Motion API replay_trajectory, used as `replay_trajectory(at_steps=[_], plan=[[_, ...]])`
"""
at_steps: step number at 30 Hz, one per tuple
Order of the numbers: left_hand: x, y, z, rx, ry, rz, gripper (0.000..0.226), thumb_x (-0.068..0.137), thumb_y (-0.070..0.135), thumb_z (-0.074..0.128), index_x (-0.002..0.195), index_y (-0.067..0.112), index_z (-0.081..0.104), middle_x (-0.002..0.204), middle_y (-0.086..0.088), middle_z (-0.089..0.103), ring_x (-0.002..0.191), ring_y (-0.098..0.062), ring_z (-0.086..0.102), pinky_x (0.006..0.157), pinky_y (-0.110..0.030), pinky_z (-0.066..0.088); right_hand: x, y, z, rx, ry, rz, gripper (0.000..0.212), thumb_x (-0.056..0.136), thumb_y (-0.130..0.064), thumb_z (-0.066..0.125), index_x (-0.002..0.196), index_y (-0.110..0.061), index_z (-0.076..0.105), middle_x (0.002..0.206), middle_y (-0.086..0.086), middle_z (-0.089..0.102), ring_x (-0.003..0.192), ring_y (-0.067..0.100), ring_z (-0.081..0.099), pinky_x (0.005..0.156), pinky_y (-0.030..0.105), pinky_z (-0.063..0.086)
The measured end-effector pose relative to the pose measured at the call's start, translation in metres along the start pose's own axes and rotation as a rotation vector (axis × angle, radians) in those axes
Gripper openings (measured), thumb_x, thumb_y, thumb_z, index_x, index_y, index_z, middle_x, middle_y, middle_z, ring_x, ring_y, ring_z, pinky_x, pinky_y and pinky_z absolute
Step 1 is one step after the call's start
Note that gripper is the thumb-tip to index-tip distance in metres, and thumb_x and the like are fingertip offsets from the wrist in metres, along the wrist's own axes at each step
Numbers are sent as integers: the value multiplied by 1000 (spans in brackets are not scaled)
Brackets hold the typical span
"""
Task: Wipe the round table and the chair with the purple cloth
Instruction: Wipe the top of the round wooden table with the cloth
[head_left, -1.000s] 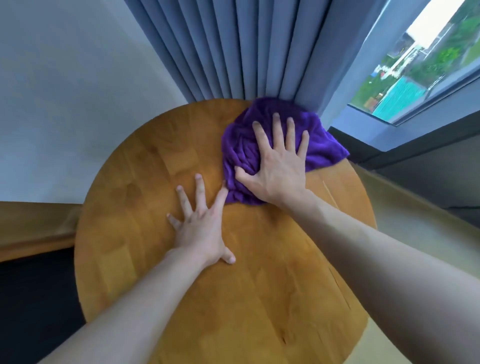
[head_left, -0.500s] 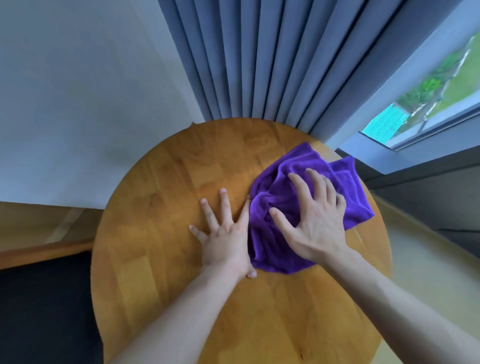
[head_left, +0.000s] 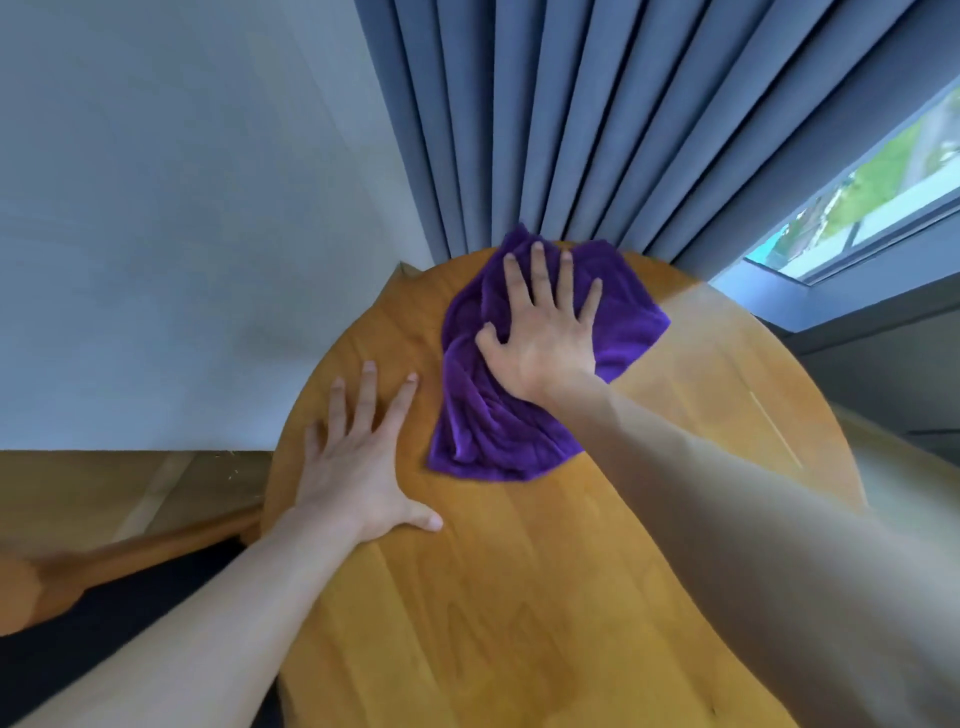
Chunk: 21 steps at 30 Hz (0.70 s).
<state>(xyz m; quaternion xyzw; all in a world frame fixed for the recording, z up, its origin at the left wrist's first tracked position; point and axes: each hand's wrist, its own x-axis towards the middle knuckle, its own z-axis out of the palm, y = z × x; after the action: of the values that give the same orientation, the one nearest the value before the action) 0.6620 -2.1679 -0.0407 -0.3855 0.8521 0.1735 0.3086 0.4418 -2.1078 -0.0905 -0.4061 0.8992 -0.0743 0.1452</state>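
Note:
The round wooden table (head_left: 519, 597) fills the middle of the head view. On its far side lies the crumpled purple cloth (head_left: 493, 431), reaching the back edge by the curtain. My right hand (head_left: 545, 332) presses flat on the cloth with fingers spread and the thumb dug into a fold. Left of the cloth, my left hand (head_left: 358, 462) rests palm down on the bare wood near the table's left edge, holding nothing. A blurred wooden rail (head_left: 130, 561) above a dark surface (head_left: 104, 649) at lower left may be the chair.
Blue-grey curtains (head_left: 571, 130) hang right behind the table's far edge. A pale wall (head_left: 182, 234) stands to the left and a window (head_left: 857, 208) to the right. Wooden floor (head_left: 130, 483) shows at the left.
My right hand has pushed the cloth from the table's right side back to the far edge by the curtain. My left hand has stayed flat on the wood, now apart from the cloth.

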Motion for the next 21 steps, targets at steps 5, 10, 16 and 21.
replay_trajectory(at_steps=[5, 10, 16, 21], plan=[[1, 1, 0, -4, 2, 3, 164, 47, 84, 83, 138, 50, -50, 152, 1, -58, 148, -35, -39, 126, -61, 2, -36, -19, 2, 43, -99, -264, 79, 88, -45, 37, 162, -26, 17, 171, 1, 4, 157, 26, -9, 123, 57, -9], [1, 4, -1, -27, -10, -11, 164, 49, 78, 87, 140, 51, -47, 152, 2, -57, 148, -35, -40, 127, -62, 1, -53, 29, -13, 70, -123, -353, 78, 78, -26, 47, 156, -30, 36, 169, -7, 19, 157, 18, 6, 126, 48, 0], [3, 3, 1, -37, -31, -12, 166, 49, 73, 90, 142, 50, -46, 150, 2, -59, 145, -34, -44, 125, -64, -1, -6, -4, -17, 212, 59, 202, 79, 81, -22, 53, 157, -22, 32, 170, 0, 15, 157, 25, 3, 125, 55, -2], [3, 4, -1, -15, -51, -6, 163, 50, 75, 89, 157, 39, -28, 156, -1, -53, 147, -37, -41, 125, -67, 1, -12, -72, 0, 187, -86, -120, 76, 87, -27, 50, 159, -25, 26, 171, -2, 9, 157, 23, -5, 124, 56, -8]])
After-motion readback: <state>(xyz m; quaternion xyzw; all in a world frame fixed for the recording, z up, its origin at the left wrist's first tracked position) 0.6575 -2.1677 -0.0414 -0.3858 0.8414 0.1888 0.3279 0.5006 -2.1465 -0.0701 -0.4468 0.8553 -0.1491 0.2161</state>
